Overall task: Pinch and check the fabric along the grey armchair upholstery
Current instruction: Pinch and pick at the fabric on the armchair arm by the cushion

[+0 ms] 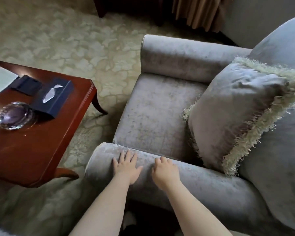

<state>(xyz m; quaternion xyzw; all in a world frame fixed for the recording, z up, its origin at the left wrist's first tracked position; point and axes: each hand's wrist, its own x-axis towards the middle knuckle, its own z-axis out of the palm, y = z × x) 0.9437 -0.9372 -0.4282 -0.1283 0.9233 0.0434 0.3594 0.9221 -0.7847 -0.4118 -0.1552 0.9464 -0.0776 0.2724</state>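
Grey armchair [153, 113]: filled the centre and right of the frame, its seat bare and its velvety fabric mottled.
Near armrest [203, 178]: ran across the lower middle of the frame, with both hands on its rounded top.
Left hand [127, 166]: lay flat on the armrest near its front end, fingers straight and spread, holding nothing.
Right hand [166, 172]: sat just beside the left one, knuckles up, fingers curled down and thumb drawn in, pinching the armrest fabric (a dark crease showed at the thumb).
Cushion [232, 106]: grey with a pale fringe, leaning against the chair back at the right of the frame.
Bench [32, 150]: reddish wood, at the left of the frame, apart from the chair.
On the bench: a dark blue tissue box [53, 99] and, just beside it, a cut-glass dish [14, 115].
Floor: pale patterned carpet [58, 40].
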